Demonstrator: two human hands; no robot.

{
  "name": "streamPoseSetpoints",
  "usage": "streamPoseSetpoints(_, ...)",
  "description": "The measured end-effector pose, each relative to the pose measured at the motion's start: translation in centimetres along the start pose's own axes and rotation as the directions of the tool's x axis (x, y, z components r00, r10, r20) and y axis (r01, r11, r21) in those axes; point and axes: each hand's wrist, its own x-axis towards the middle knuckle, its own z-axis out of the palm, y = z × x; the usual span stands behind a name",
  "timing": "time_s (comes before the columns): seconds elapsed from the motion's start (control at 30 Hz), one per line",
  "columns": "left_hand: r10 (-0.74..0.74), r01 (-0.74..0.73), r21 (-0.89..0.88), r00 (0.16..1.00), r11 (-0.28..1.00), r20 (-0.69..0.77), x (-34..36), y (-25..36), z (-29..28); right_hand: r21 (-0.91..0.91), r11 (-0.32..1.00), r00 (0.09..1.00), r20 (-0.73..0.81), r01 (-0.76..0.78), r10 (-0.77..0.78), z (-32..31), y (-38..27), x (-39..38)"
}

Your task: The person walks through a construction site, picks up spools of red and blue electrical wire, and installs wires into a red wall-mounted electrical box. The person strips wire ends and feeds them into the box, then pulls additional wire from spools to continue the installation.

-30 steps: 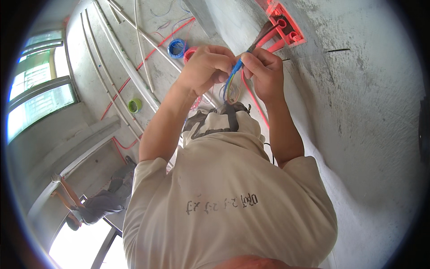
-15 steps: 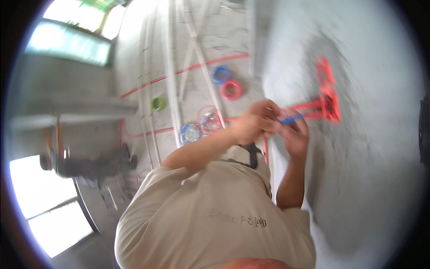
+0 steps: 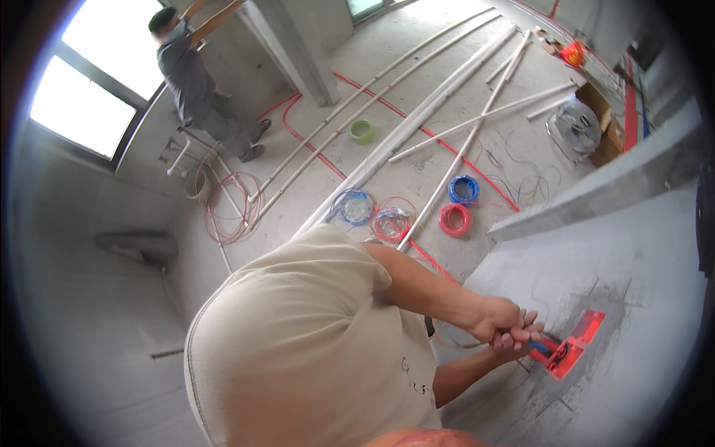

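Left hand (image 3: 497, 316) near red box (image 3: 586, 333) — pipes (image 3: 439, 102), coils (image 3: 465, 198) on floor (image 3: 421, 177)

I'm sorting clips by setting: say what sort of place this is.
Probably a room under construction: a rectangular red plastic-looking box on the grey wall, long white tubes across the bare grey concrete floor, and a round blue coil.

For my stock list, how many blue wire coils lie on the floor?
2: a bright blue round coil, beside a round red coil; a pale blue, glossy round coil, farther left. The person's body may hide more.
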Motion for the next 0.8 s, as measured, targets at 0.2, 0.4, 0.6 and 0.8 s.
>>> streamPoseSetpoints(0.2, 0.063, -0.033, -0.193, 0.986, 0.981, 0.153, 3.6, -1.7, -2.9, -0.118, 0.983, 0.957, -0.269, -0.143, 0.107, 2.0, -1.0, -0.2)
streamPoseSetpoints(0.4, -0.031, 0.017, -0.146, 0.995, 0.989, -0.098, -0.1, 0.3, -1.1, -0.195, 0.926, 0.850, -0.490, -0.323, 0.193, 4.0, -2.4, -1.2)
streamPoseSetpoints(0.6, 0.184, -0.124, 0.229, 0.946, 0.966, -0.266, -1.1, 1.0, -2.1, -0.364, 0.823, 0.806, -0.565, -0.436, 0.177, 6.6, -4.0, -2.1)
streamPoseSetpoints(0.8, 0.577, -0.432, 0.834, 0.798, 0.344, 0.175, -0.9, 1.0, -3.6, -0.458, 0.736, 0.831, -0.495, -0.498, 0.254, 6.0, -6.9, -3.3)
